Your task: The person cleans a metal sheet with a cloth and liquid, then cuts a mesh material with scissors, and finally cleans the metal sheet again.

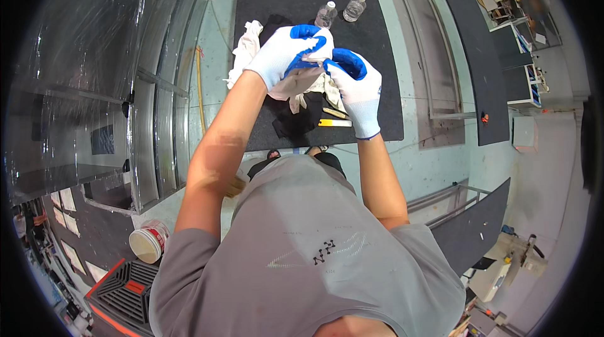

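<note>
Best done with the off-white rag (301,83) bunched tight between both gloved hands above the black mat (377,54): left hand (290,54) curled shut over its top, right hand (356,79) pinching its edge. Worth minding close below: yellow utility knife (334,122), second pale cloth (246,51), black cloth (296,122), two clear bottles (340,11) beyond, glass panels (82,85) at left.

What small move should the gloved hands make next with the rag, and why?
Probably shift the left hand along the rag for a fresh grip. Both hands, the right too, pinch it at one bunched spot above the black mat, and the rest hangs crumpled below, so spreading it looks like the likely next step.
</note>
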`<state>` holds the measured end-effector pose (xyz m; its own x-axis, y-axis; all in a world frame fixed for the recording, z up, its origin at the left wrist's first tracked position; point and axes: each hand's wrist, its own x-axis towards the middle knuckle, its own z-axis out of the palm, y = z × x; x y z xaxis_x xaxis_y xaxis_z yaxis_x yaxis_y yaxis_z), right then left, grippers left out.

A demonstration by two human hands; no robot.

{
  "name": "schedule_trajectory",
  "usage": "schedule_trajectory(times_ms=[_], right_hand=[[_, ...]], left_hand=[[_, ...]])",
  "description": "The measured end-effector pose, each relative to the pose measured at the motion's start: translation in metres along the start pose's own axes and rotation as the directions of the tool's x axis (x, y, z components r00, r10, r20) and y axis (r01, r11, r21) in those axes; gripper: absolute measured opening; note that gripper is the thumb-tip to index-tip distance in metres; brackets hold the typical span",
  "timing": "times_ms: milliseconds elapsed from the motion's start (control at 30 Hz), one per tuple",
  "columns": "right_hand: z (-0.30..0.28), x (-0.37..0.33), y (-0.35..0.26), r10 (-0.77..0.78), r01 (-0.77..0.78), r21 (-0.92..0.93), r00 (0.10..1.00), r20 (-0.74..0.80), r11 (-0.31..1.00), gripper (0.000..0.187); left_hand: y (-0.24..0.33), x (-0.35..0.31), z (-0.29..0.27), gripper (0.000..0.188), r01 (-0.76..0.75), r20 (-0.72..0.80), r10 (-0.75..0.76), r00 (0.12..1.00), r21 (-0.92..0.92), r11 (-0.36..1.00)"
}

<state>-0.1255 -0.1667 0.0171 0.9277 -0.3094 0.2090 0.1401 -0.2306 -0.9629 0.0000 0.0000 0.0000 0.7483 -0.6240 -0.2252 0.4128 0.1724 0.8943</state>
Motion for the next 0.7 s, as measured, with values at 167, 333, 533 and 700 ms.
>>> schedule_trajectory(times_ms=[167,333,533,700], right_hand=[[-0.005,0.001,0.003,-0.008,0.004,-0.072,0.999,-0.053,0.997,0.022],[-0.008,0.000,0.009,0.198,-0.192,0.248,0.980,0.000,0.949,0.023],[-0.007,-0.011,0.006,0.276,-0.287,0.409,0.957,0.086,0.866,0.033],[0.004,-0.021,0.003,0.119,-0.166,0.272,0.976,0.182,0.948,0.039]], left_hand=[[-0.005,-0.016,0.001,0.049,-0.146,0.108,0.132,0.985,0.138,0.980],[-0.012,-0.030,0.002,0.049,-0.210,-0.002,0.215,0.977,0.198,0.957],[-0.022,-0.037,0.004,0.034,-0.154,-0.062,0.153,0.986,-0.010,0.988],[-0.029,-0.036,0.019,0.027,-0.139,-0.108,0.116,0.987,-0.244,0.960]])
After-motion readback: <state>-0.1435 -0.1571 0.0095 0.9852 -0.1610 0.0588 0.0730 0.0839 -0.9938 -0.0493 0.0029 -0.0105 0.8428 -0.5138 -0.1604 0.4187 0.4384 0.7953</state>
